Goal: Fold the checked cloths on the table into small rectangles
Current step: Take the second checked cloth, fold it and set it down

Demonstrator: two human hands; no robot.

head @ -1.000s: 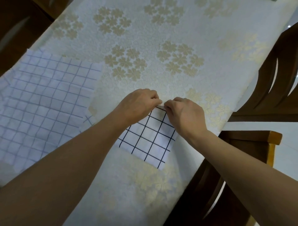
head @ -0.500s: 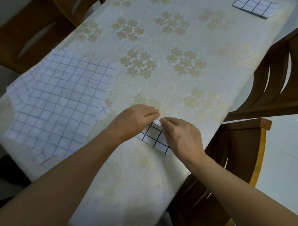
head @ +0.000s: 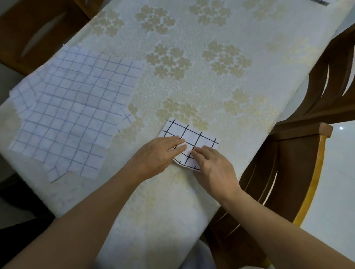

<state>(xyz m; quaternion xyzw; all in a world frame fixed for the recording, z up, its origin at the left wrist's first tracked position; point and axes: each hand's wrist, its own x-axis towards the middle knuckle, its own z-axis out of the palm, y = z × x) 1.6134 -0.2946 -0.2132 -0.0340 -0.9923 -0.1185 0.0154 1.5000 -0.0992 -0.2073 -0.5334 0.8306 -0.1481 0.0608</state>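
— Biggest first?
— Long table (head: 211, 80), floral cover, broad bare stretch through the middle and far end.
— Left side?
— Overlapping pale checked cloths (head: 76, 107), spread flat, ragged edges reaching the left rim.
— Small one?
— One folded checked cloth (head: 194, 136), near the right edge, apart from those.
— Hands?
— Flat left hand (head: 159, 153), fingers straight, pressing it; right hand (head: 213, 169) fingertips pressing beside. Nothing gripped.

The left hand (head: 159, 153) and right hand (head: 213, 167) hide part of the folded cloth (head: 194, 135) — top edge crops a dark-lined sliver (head: 318, 1).
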